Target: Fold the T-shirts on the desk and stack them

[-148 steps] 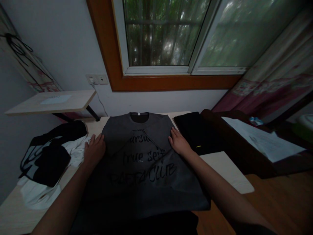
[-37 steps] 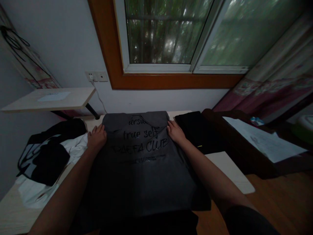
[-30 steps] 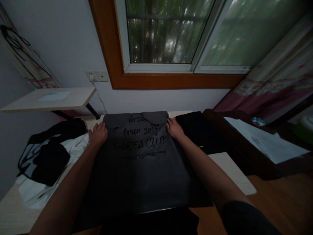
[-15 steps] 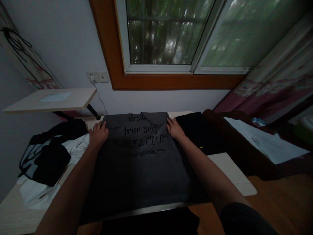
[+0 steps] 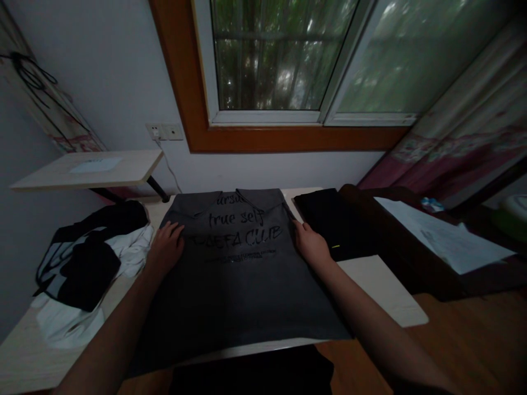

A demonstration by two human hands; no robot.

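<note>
A dark grey T-shirt [image 5: 230, 296] with black lettering across it lies spread over the table, its lower part reaching the front edge. My left hand [image 5: 166, 248] rests flat on its left edge, fingers stretched out. At the opposite edge, my right hand [image 5: 312, 245] touches the cloth with its fingertips, the fingers loosely bent and apart. The upper part of the shirt is folded over near the collar, so some of the print is covered.
Crumpled black and white clothes [image 5: 88, 258] lie to the left, below a raised wooden shelf [image 5: 135, 164]. A folded black garment [image 5: 329, 219] sits right of the shirt. Farther right, white paper [image 5: 436, 233] lies on dark brown furniture. A window [image 5: 280, 60] is behind.
Both hands have slid down the shirt's side edges toward me. The shirt itself stays in nearly the same place.
</note>
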